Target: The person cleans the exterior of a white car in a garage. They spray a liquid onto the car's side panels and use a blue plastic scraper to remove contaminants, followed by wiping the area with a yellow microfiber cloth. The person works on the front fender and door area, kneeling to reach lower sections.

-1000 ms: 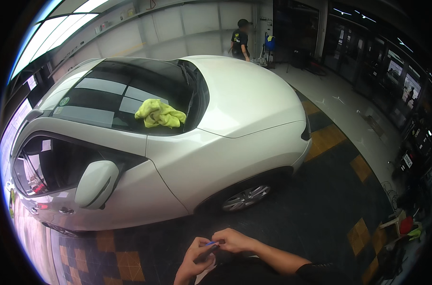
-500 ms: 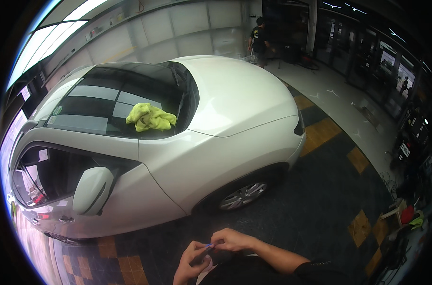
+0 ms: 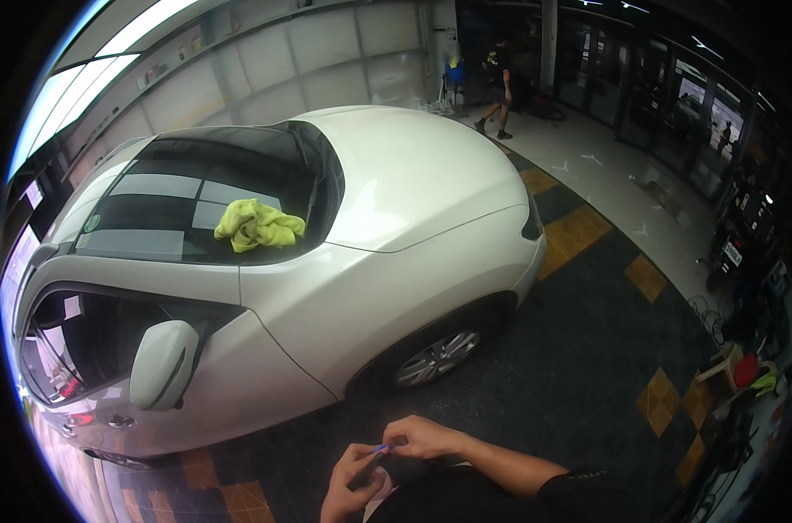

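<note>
Fingers [image 3: 399, 428] of both hands [image 3: 348, 484] [image 3: 424, 438] pinch a small blue item [image 3: 381, 449].

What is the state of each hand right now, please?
Left hand: closed, holding a small dark object, its kind unclear.
Right hand: closed, at a small blue piece; whether it grips this cannot be told.

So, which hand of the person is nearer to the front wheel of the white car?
Right. In the picture, the right hand is just below the front wheel; the left hand is lower and farther to the left. Neither touches it.
</note>
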{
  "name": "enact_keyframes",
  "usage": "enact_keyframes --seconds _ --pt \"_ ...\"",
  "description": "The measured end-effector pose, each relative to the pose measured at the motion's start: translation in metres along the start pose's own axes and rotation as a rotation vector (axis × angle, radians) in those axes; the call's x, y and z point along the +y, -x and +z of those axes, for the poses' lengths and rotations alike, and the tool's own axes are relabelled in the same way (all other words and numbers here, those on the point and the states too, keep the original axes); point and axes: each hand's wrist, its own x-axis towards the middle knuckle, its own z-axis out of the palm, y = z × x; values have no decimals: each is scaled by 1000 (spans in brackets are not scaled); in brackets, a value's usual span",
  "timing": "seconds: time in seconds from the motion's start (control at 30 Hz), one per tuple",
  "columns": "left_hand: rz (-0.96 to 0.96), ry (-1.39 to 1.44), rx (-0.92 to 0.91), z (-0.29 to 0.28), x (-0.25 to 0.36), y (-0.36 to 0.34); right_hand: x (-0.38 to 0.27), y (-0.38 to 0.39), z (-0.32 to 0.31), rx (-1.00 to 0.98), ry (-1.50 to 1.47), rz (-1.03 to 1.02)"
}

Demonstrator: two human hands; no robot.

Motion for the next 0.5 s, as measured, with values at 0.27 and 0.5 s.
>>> enact_keyframes --seconds 0.27,0.5 --pt "51 60 -1 2 -10 -2 -10 2 0 51 -155 88" --pt "31 85 15 2 -18 2 -5 -3 -3 59 -84 54"
